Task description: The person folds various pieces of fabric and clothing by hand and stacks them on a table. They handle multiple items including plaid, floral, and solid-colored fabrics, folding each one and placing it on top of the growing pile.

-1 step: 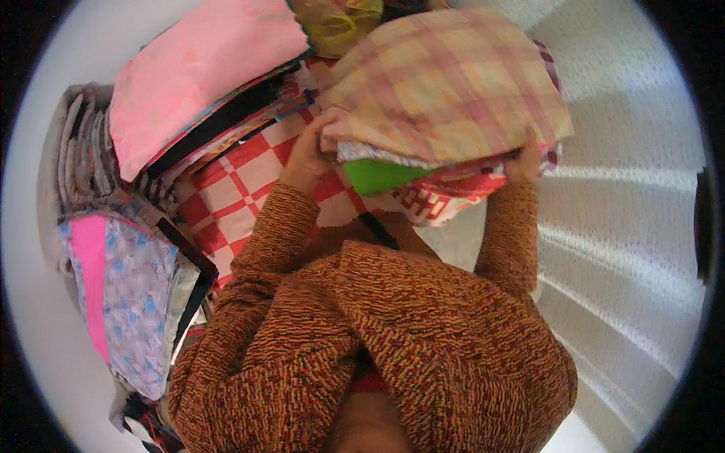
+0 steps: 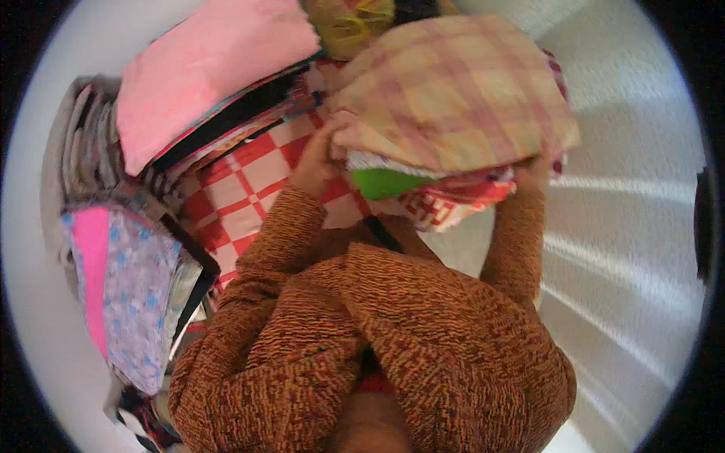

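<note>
Just right of the red-and-white checked cloth (image 2: 253,177), a folded fabric stack topped in beige-and-mauve plaid (image 2: 453,90) stretches lengthwise from left to right, its layered edges facing the person (image 2: 362,317). The left hand (image 2: 320,160) is closed around its near left corner, the right hand (image 2: 537,164) around its near right, fingertips hidden from me. A pale-pink-topped stack of folded cloth (image 2: 219,75) lies at the checked cloth's far-left side.
</note>
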The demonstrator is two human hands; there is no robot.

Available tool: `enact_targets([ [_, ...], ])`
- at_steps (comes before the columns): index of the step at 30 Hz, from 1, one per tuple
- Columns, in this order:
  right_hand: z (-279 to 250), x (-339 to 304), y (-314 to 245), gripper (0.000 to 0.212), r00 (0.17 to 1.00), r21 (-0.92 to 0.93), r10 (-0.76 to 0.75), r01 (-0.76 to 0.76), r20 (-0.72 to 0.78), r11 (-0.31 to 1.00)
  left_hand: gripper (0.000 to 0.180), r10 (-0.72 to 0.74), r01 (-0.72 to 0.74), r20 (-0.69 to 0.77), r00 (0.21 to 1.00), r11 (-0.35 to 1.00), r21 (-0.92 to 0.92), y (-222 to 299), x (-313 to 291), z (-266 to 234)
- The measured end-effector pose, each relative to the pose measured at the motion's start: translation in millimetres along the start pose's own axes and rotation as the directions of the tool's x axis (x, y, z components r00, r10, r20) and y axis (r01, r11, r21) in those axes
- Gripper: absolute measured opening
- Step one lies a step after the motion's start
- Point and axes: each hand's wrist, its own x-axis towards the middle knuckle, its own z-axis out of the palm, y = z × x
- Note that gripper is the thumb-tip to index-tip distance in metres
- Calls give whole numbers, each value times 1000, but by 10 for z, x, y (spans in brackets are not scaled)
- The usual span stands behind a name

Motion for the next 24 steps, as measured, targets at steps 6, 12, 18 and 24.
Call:
enact_targets([
  [6,-1124,538,-355,55,540,-619,-334,524,773,-585,36,-209,209,31,977,978,7,-121,-80,-16],
  [12,-975,780,-330,72,891,-590,-366,453,269,668,35,-250,238,-52,967,956,-172,-338,65,-381],
  [18,-301,469,-407,49,993,-327,-81,105,85,939,31,-189,175,102,977,975,137,-515,224,-534],
  [24,399,371,-690,45,945,-366,-133,242,299,899,23,-43,6,129,991,960,279,107,17,-213],
])
